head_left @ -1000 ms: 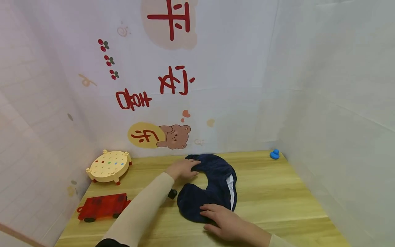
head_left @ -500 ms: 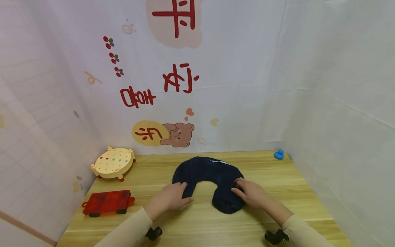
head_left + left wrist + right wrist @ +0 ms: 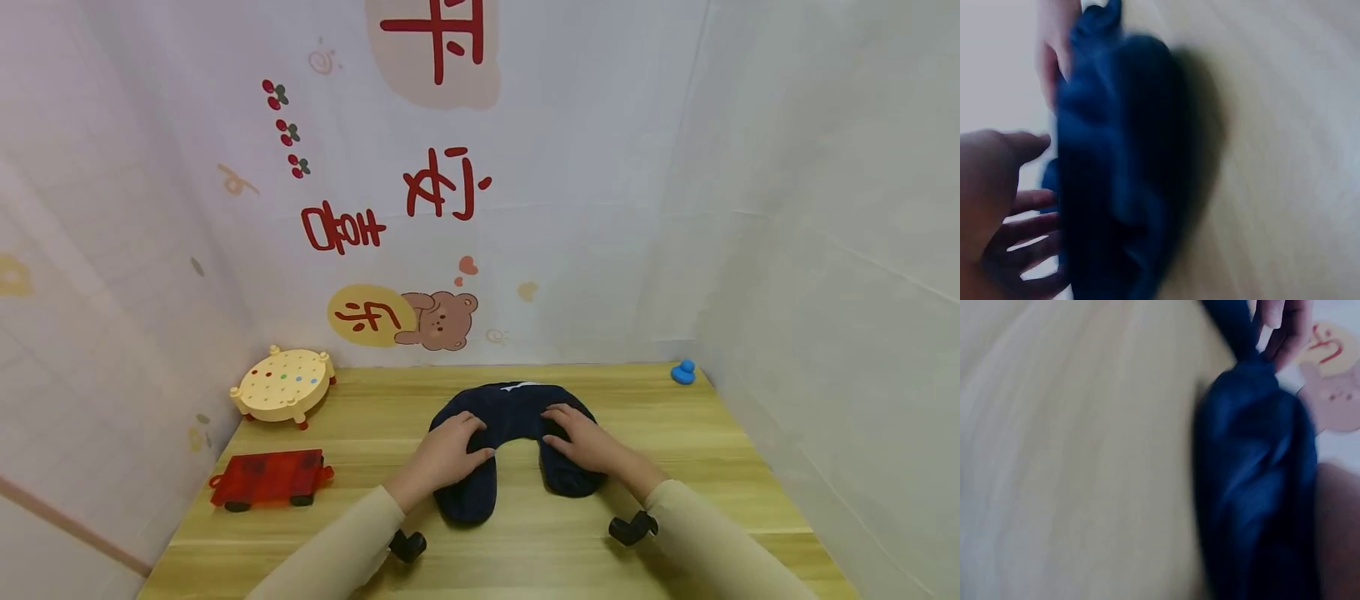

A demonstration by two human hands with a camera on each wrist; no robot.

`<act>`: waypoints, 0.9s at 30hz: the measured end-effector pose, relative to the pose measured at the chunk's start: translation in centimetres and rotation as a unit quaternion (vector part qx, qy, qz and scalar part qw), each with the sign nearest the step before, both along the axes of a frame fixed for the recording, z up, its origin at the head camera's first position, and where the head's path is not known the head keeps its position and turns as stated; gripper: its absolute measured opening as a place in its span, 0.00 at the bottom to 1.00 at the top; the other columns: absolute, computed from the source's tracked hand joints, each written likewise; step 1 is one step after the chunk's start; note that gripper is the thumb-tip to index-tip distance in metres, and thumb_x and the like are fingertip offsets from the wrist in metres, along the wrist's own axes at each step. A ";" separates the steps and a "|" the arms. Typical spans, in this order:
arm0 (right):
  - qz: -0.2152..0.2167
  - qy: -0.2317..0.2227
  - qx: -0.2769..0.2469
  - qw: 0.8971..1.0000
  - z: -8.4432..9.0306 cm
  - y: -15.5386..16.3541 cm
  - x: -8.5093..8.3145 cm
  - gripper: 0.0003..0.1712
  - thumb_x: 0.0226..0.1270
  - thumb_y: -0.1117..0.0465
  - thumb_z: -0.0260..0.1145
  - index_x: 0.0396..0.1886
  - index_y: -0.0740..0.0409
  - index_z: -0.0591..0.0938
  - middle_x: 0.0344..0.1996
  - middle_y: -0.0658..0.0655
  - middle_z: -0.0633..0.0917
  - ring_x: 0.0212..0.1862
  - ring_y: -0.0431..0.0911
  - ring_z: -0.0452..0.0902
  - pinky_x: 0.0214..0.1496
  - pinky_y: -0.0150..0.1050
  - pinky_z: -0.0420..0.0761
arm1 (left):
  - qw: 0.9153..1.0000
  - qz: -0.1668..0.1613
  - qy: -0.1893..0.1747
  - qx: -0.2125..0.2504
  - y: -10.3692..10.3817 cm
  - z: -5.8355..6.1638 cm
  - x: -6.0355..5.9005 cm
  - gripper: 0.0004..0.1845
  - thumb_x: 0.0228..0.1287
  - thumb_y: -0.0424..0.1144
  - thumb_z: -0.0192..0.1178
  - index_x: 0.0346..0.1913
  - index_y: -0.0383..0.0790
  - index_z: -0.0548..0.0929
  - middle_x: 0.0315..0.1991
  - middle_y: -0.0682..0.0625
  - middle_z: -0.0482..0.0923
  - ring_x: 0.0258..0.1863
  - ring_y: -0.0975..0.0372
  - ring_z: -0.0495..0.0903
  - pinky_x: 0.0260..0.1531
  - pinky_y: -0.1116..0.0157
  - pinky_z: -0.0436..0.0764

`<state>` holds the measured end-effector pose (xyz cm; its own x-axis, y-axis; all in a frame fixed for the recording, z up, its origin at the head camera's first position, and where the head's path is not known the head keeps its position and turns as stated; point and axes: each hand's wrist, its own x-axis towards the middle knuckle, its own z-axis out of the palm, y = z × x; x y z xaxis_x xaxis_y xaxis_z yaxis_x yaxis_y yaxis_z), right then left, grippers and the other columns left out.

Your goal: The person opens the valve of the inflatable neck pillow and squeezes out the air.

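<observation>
The dark blue cloth (image 3: 510, 442) lies arched mid-counter (image 3: 675, 467), left hand (image 3: 450, 454) and right hand (image 3: 588, 442) resting on its two legs with fingers (image 3: 558, 414) spread flat; even downward pressure, judged, best keeps the folds aligned.

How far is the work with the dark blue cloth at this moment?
Done: the dark blue cloth lies bunched in an arch on the wooden table. In hand: the left hand and right hand rest on its two arms. Left: it is not yet flat or neatly folded.
</observation>
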<state>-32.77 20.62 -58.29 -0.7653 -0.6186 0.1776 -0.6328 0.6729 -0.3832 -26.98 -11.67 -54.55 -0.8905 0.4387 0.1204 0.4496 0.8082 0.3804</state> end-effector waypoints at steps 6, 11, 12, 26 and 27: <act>0.034 -0.063 0.031 0.997 -0.9 0.2 -0.6 0.55 0.77 0.34 0.71 0.87 0.66 0.64 0.86 0.71 0.60 0.86 0.71 0.53 0.81 0.74 0.56 | 0.994 -0.042 -0.086 -0.049 -0.8 -2.1 -2.5 0.50 0.77 0.66 0.66 0.87 0.38 0.64 0.86 0.38 0.60 0.86 0.41 0.57 0.80 0.34 0.58; 0.064 -0.066 0.052 0.994 -0.4 0.9 -1.7 0.64 0.69 0.34 0.78 0.89 0.65 0.60 0.87 0.70 0.57 0.87 0.70 0.50 0.82 0.75 0.52 | 0.988 -0.061 -0.107 -0.096 -1.5 -1.8 -4.4 0.64 0.63 0.75 0.72 0.91 0.43 0.55 0.90 0.44 0.50 0.89 0.44 0.47 0.83 0.36 0.51; 0.064 -0.068 0.055 0.994 -0.3 0.9 -1.9 0.65 0.68 0.33 0.79 0.89 0.65 0.60 0.87 0.70 0.56 0.87 0.71 0.49 0.82 0.75 0.52 | 0.986 -0.062 -0.110 -0.105 -1.7 -1.7 -4.8 0.66 0.61 0.76 0.73 0.91 0.44 0.54 0.91 0.44 0.48 0.89 0.44 0.46 0.83 0.37 0.50; 0.011 -0.087 0.061 0.994 -0.3 1.2 -4.1 0.70 0.66 0.26 0.75 0.90 0.64 0.56 0.89 0.69 0.52 0.88 0.70 0.43 0.83 0.75 0.47 | 0.980 -0.070 -0.138 -0.124 -4.5 -1.5 -8.3 0.74 0.54 0.80 0.73 0.91 0.42 0.50 0.92 0.43 0.39 0.90 0.45 0.39 0.83 0.34 0.44; 0.011 -0.089 0.066 0.994 -0.3 1.4 -4.1 0.70 0.67 0.26 0.75 0.90 0.64 0.56 0.89 0.68 0.52 0.88 0.69 0.43 0.83 0.75 0.47 | 0.979 -0.069 -0.140 -0.128 -4.5 -1.5 -8.2 0.73 0.55 0.80 0.73 0.91 0.42 0.50 0.92 0.43 0.39 0.90 0.45 0.39 0.83 0.33 0.44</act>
<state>-36.85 22.00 -58.64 -0.7634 -0.6444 -0.0433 -0.5778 0.7114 -0.4001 -35.20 -16.15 -56.00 -0.8029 0.5414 -0.2494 0.4689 0.8320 0.2964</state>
